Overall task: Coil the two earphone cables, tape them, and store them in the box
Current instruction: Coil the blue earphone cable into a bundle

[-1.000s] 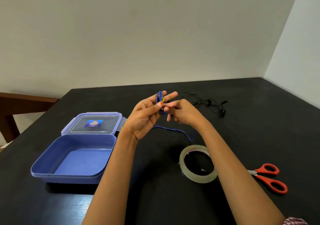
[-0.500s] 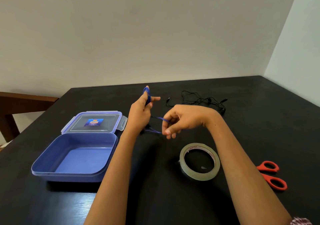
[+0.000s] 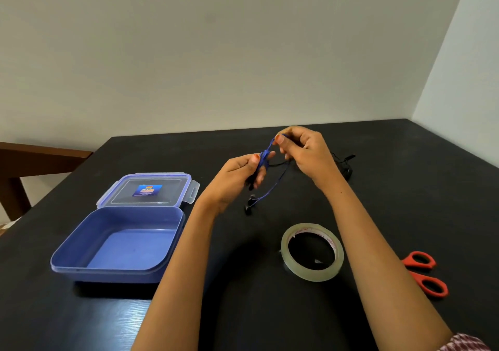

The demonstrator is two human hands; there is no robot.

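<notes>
Black table [image 3: 418,202], blue box [image 3: 113,273], clear lid [image 3: 121,191], tape roll [image 3: 313,274], red scissors [image 3: 415,275], black earphones [image 3: 347,171]

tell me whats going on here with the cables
A person is coiling the blue earphone cable: the left grip holds the coil, the right grip pinches a strand above it, earbuds dangling below. The black earphones lie loose on the table behind. The tape roll is untouched, and the open box holds nothing yet.

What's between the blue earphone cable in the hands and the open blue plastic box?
Nothing visible. The left hand and right hand hold the blue earphone cable above the black table; the blue plastic box sits open to its left, clear lid flat behind it. The clear tape roll lies off that path.
</notes>
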